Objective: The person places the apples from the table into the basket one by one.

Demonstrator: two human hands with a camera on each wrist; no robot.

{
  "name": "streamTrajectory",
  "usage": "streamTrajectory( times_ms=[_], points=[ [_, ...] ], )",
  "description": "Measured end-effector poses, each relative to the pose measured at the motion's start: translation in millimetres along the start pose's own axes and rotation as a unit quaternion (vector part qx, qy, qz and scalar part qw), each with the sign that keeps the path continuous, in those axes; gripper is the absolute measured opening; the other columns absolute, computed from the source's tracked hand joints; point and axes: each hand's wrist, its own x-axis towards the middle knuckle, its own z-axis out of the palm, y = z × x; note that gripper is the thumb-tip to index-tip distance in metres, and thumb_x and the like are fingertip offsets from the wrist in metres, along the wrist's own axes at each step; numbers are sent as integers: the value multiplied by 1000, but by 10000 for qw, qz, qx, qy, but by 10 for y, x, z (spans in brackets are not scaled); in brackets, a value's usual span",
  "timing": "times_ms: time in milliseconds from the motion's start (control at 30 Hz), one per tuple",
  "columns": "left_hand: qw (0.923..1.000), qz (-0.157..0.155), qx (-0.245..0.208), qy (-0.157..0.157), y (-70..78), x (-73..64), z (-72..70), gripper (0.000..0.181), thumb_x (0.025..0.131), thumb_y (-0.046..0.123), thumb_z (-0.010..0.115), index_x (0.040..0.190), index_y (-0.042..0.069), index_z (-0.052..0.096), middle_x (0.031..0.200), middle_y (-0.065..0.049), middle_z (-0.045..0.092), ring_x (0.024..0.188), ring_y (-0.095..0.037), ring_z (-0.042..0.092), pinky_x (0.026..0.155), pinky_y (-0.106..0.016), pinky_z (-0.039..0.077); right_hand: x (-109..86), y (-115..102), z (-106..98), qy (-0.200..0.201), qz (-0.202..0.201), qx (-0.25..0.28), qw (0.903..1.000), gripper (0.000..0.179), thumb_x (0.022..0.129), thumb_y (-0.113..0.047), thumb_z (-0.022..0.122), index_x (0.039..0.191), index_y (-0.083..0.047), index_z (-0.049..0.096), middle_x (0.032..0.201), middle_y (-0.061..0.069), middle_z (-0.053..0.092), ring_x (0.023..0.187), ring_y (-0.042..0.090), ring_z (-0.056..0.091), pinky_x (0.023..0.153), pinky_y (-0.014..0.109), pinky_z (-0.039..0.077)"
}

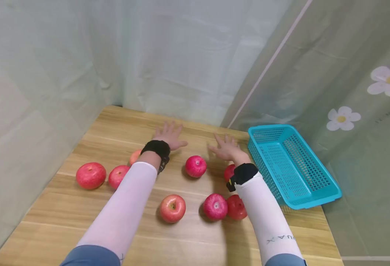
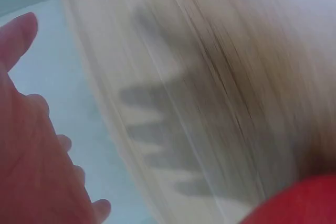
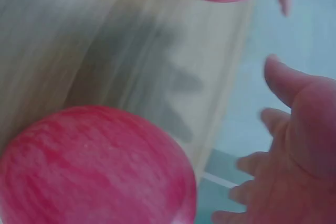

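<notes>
Left grip (image 1: 170, 138) and right grip (image 1: 227, 149) hang spread, empty, toward the table's (image 1: 148, 236) far edge; apples (image 1: 196, 166) lie loose mid-table and leftward, basket (image 1: 283, 168) along the right edge, likely leaving them room.

A small curtained-off corner, home or workplace hard to tell: pale curtains (image 1: 198, 55), printed with white flowers (image 1: 343, 119) at right, hang behind and beside a wooden table (image 1: 168, 242)

Left arm (image 1: 125, 207) partly hides one apple (image 1: 134, 157); right wristband (image 1: 245, 173), another apple (image 1: 229, 171).
</notes>
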Motion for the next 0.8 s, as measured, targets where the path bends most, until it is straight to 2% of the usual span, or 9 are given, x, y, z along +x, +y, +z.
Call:
streamTrajectory(
  times_ms=[167, 333, 500, 633, 800],
  points=[
    [9991, 290, -283, -115, 100, -27, 35, 92, 103, 62, 53, 173, 14, 16, 178, -22, 2, 161, -48, -8, 122, -76, -1, -174, 109, -32, -117, -190, 316, 9993, 80, 109, -57, 48, 173, -20, 19, 175, 29, 8, 159, 57, -3, 122, 75, 10],
    [9962, 721, -429, -248, 229, -255, -35, 86, 106, 57, 51, 170, 7, 22, 175, -27, 8, 161, -51, -3, 123, -75, 1, -421, 191, -52, 234, -469, 644, 9965, 73, 110, -51, 52, 171, -18, 28, 173, 25, 25, 160, 49, 15, 124, 69, 21],
    [9927, 1097, -462, -203, 260, -493, -71, 83, 108, 59, 48, 169, 7, 29, 174, -29, 13, 161, -51, 2, 124, -73, 6, -834, 358, -126, 722, -519, 1172, 9891, 69, 111, -50, 52, 168, -14, 36, 167, 22, 40, 153, 45, 38, 120, 65, 33],
    [9907, 1246, -513, -204, 263, -707, -103, 78, 110, 59, 46, 169, 9, 32, 174, -28, 15, 161, -50, 5, 126, -69, 9, -1147, 587, -192, 1218, -285, 1460, 9813, 66, 112, -47, 51, 167, -12, 37, 159, 25, 50, 146, 47, 47, 114, 66, 40],
    [9890, 1348, -572, -220, 234, -875, -91, 75, 110, 55, 47, 168, 9, 32, 174, -27, 17, 161, -51, 7, 126, -69, 9, -1469, 889, -259, 1662, 357, 1451, 9747, 69, 113, -51, 46, 169, -13, 32, 156, 29, 51, 144, 52, 45, 107, 70, 43]
  ],
)
